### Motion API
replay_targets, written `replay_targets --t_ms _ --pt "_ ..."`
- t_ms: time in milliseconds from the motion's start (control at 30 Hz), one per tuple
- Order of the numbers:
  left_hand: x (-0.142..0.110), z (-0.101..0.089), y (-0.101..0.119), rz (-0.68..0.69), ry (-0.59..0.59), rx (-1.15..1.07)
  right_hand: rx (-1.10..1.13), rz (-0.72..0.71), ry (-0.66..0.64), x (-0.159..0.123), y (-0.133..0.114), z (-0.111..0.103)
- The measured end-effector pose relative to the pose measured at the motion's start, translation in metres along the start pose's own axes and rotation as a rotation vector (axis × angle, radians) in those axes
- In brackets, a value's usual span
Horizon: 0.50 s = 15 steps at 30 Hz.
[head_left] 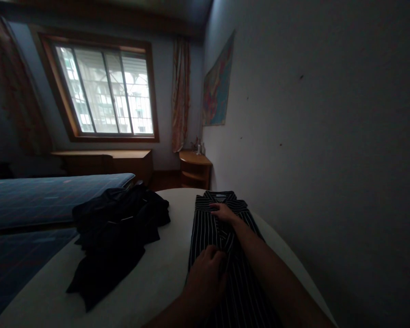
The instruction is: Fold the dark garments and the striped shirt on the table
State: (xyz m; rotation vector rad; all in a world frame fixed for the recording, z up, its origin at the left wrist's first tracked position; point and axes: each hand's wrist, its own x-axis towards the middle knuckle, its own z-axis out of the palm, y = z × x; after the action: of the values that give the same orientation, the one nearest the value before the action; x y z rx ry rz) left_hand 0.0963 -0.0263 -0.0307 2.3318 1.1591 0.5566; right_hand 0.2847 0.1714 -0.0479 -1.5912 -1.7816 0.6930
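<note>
A dark shirt with thin white stripes (205, 228) lies lengthwise on a pale round table (172, 273), its collar at the far end. My left hand (207, 271) is on the middle of the shirt front, fingers curled at the button strip as if pinching the cloth; the thumb is mostly hidden. Farther up, just below the collar, my right hand (223, 213) rests on the shirt with its fingers stretched out to the left. To the left of the shirt, a loose heap of dark clothing (114, 241) spreads over the table.
Beyond the table's left side is a bed with a blue patterned mattress (54, 196). A white wall (328, 159) runs close along the right. At the back stand a wooden desk (130, 154) under the window and a corner shelf (195, 158).
</note>
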Motion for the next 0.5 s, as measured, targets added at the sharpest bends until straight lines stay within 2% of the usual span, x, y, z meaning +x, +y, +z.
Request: replay_targets --t_ms 200,400,500 --pt "-0.002 -0.013 0.007 -0.11 -0.103 0.1 0.004 -0.032 0.055 -0.004 0.002 0.001" --pt "0.005 -0.016 0.014 -0.064 -0.006 -0.055 -0.021 -0.029 0.114 -0.002 0.0 -0.006" --pt "0.002 -0.013 0.018 -0.045 -0.044 -0.057 -0.056 -0.011 0.105 -0.006 -0.002 -0.012"
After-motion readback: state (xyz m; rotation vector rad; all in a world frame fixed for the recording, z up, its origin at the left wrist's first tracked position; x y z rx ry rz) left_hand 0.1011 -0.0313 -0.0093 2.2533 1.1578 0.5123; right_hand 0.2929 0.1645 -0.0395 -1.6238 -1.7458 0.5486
